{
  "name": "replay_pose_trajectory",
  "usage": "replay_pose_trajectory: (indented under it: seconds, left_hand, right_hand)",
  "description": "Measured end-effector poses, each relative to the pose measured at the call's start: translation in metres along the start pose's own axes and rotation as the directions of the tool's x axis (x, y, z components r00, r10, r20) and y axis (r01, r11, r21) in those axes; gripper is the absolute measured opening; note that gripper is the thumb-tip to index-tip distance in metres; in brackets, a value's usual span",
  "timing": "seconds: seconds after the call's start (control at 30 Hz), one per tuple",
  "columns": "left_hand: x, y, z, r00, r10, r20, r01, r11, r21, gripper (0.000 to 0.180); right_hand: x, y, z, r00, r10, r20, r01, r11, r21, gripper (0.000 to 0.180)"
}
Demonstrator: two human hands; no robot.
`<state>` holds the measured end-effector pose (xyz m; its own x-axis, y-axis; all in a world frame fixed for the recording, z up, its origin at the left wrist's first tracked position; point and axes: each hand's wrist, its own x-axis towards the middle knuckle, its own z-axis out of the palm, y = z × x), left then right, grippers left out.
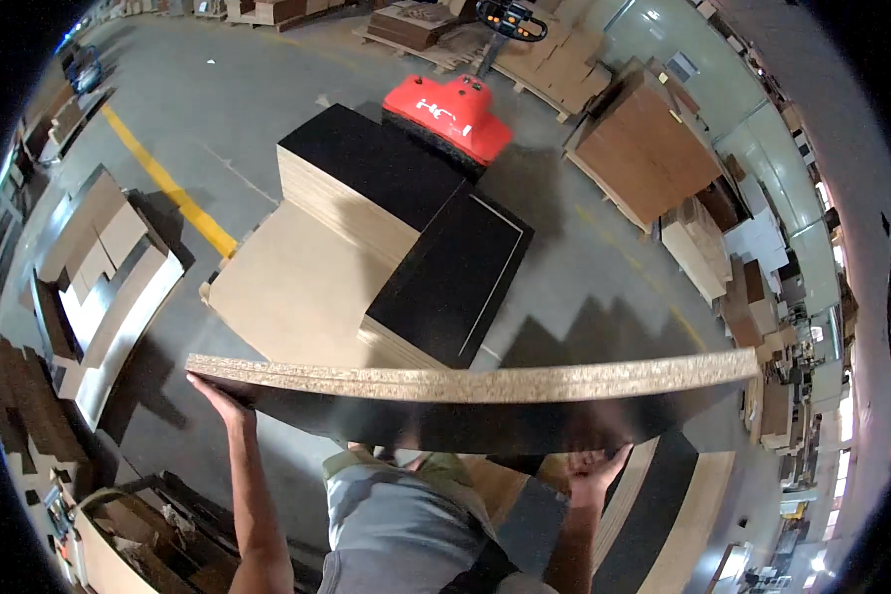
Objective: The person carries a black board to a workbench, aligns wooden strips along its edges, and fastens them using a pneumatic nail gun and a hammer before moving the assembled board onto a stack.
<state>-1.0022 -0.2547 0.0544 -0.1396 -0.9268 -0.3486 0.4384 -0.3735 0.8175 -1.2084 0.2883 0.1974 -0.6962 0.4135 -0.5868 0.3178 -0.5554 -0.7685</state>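
Looking down from the head camera: a long black-faced chipboard panel with a raw speckled edge is held level at chest height. The left hand grips under its left end; the right hand clasps its lower right edge. Beyond, stacked black-topped boards sit before a red pallet truck.

One long black board with a raw chipboard edge is carried flat, two hands under it: one left hand, one right hand. Beyond the board stand two stacks of black-topped panels, a tall stack and a low stack, on one tan sheet. Behind the stacks is one red pallet truck. One yellow floor line runs left of them.
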Motion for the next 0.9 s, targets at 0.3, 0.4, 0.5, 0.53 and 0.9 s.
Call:
replay_pose_trajectory:
  seconds: [0.3,0.4,0.5,0.53,0.9]
  left_hand:
    - [0.043,-0.106,0.062,0.998,0.034,-0.051,-0.027,0.992,0.124,0.092]
    - [0.053,-0.143,0.067,0.978,0.015,-0.208,0.097,0.851,0.516,0.087]
    - [0.056,-0.19,0.081,0.95,0.057,-0.308,0.092,0.89,0.447,0.081]
    - [0.058,-0.206,0.079,0.926,0.013,-0.377,0.184,0.857,0.482,0.081]
    - [0.09,-0.37,0.035,0.858,0.071,-0.509,0.279,0.767,0.578,0.071]
  right_hand:
    - [0.171,-0.018,0.117,0.992,-0.006,0.122,0.026,0.986,-0.163,0.063]
    - [0.253,0.01,0.147,0.973,0.077,0.217,-0.023,0.971,-0.238,0.069]
    - [0.332,0.043,0.165,0.935,0.258,0.244,-0.151,0.911,-0.384,0.065]
    - [0.355,0.048,0.168,0.906,0.342,0.251,-0.202,0.869,-0.453,0.063]
    - [0.5,0.126,0.197,0.88,0.465,0.1,-0.308,0.717,-0.625,0.046]
